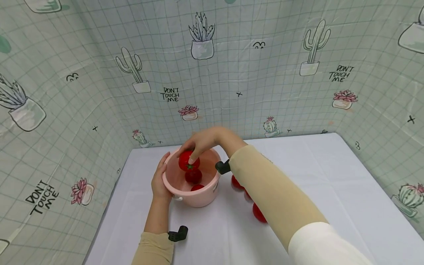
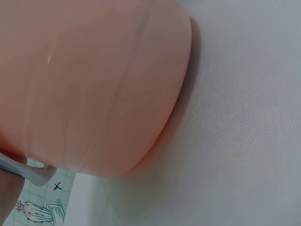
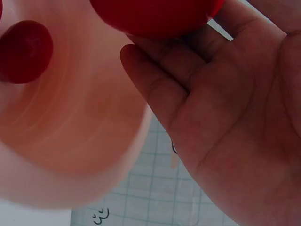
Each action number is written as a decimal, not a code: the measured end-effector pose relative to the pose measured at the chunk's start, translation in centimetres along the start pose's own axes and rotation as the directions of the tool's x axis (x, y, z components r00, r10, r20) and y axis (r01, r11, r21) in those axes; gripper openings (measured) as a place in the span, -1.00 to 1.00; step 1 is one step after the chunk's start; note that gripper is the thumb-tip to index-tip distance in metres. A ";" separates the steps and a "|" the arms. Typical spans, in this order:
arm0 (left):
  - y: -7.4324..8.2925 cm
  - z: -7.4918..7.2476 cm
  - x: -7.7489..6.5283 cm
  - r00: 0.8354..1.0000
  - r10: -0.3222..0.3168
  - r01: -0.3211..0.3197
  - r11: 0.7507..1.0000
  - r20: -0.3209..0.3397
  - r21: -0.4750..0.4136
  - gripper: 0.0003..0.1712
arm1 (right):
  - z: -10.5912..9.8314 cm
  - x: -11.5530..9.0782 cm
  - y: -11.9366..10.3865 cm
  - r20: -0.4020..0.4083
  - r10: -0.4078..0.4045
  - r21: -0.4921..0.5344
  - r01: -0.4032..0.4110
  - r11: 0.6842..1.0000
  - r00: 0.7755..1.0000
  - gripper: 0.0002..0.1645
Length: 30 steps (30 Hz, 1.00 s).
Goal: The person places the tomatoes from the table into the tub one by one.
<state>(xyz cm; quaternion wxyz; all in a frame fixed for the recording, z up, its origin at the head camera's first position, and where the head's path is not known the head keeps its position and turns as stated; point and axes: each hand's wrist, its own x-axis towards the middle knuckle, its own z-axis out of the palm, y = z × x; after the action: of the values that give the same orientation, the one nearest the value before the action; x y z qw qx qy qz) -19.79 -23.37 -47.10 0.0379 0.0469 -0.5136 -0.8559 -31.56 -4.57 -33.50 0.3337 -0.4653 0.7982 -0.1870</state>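
My right hand (image 1: 203, 141) reaches over the pink bucket (image 1: 198, 200) and grips a red tomato (image 1: 183, 162) with a green calyx, inside the rim. In the right wrist view this tomato (image 3: 155, 16) lies against the fingers. Two more red tomatoes sit lower in the bucket, one in the middle (image 1: 193, 177) and one partly hidden by the near rim (image 1: 197, 187). Along the bucket's left side lies my left hand (image 1: 161, 182), its fingers extended against the wall near the rim. The bucket's outer wall (image 2: 94, 89) fills much of the left wrist view.
Right of the bucket, several red tomatoes (image 1: 259, 213) lie on the white tablecloth (image 1: 228, 239), partly covered by my right forearm. A white handle (image 1: 178, 198) hangs at the bucket's near left. A patterned curtain (image 1: 232, 73) stands behind and at both sides.
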 end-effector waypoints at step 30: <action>0.2 -0.1 0.1 1.000 0.001 0.001 0.998 -0.024 0.062 -0.45 | 3.3 3.2 0.4 0.148 0.126 0.096 -0.141 0.985 0.981 -0.39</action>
<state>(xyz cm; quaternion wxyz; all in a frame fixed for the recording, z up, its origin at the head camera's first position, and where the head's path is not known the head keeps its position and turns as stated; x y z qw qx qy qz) -19.85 -23.56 -46.99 0.0425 0.0584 -0.5394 -0.8390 -30.58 -7.08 -37.20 0.4257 -0.4045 0.7907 -0.1730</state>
